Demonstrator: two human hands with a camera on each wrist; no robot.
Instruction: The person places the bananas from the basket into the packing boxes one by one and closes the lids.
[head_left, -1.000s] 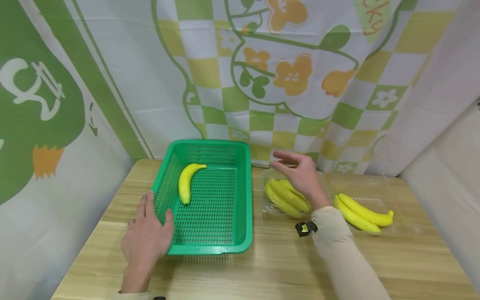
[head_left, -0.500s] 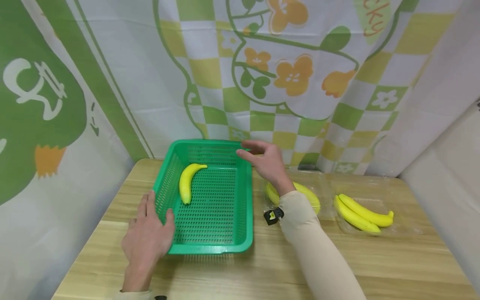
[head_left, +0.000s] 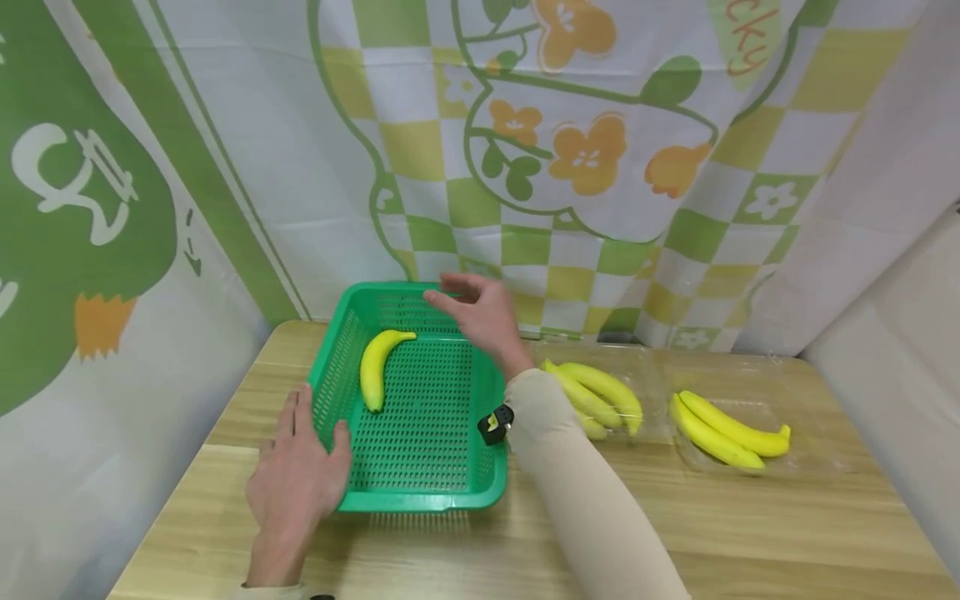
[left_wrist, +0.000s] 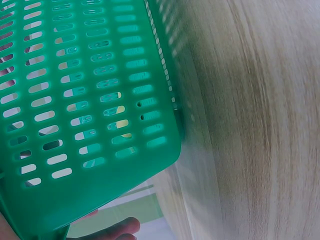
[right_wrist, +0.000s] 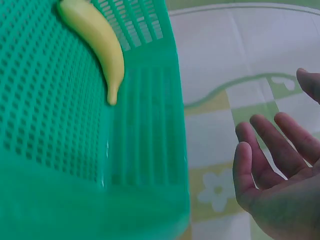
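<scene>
A green plastic basket (head_left: 420, 500) with slotted walls stands on the wooden table. One yellow banana (head_left: 372, 371) lies inside it, toward the left wall; the right wrist view also shows this banana (right_wrist: 102, 42). My left hand (head_left: 296, 475) rests at the basket's left rim, fingers fairly straight and thumb over the edge. In the left wrist view the slotted wall of the basket (left_wrist: 90, 115) fills much of the picture. Above the basket's back right corner is my right hand (head_left: 483, 317), its fingers loosely bent with nothing held.
Right of the basket, a clear plastic container (head_left: 652, 417) holds several bananas (head_left: 600, 396), partly behind my right forearm. Farther right, two more bananas (head_left: 727, 429) lie in clear plastic. A patterned curtain (head_left: 585, 158) hangs behind the table (head_left: 795, 533).
My right hand has moved left from above the bananas in clear plastic to the basket's back right corner, empty throughout. My left hand has stayed at the rim.
</scene>
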